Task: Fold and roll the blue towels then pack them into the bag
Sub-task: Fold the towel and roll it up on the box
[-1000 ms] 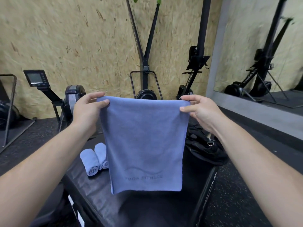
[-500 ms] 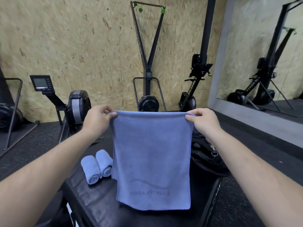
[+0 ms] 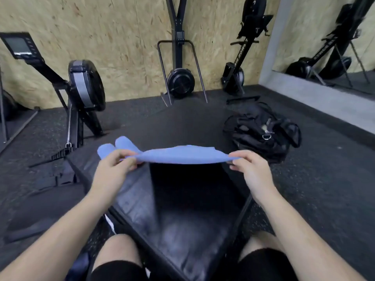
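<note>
Towel (image 3: 182, 157) stretched flat above the bench (image 3: 192, 230); its ends are pinched by left hand (image 3: 113, 169) and right hand (image 3: 250, 169).
Judged light, soft and limp; best held by its corners; rolled towels (image 3: 106, 151) lie just behind; bag (image 3: 261, 132) is set apart.

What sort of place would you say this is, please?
Most likely a gym: black rowing machines stand along the chipboard wall, over a speckled black rubber floor, beside a large wall mirror.
</note>
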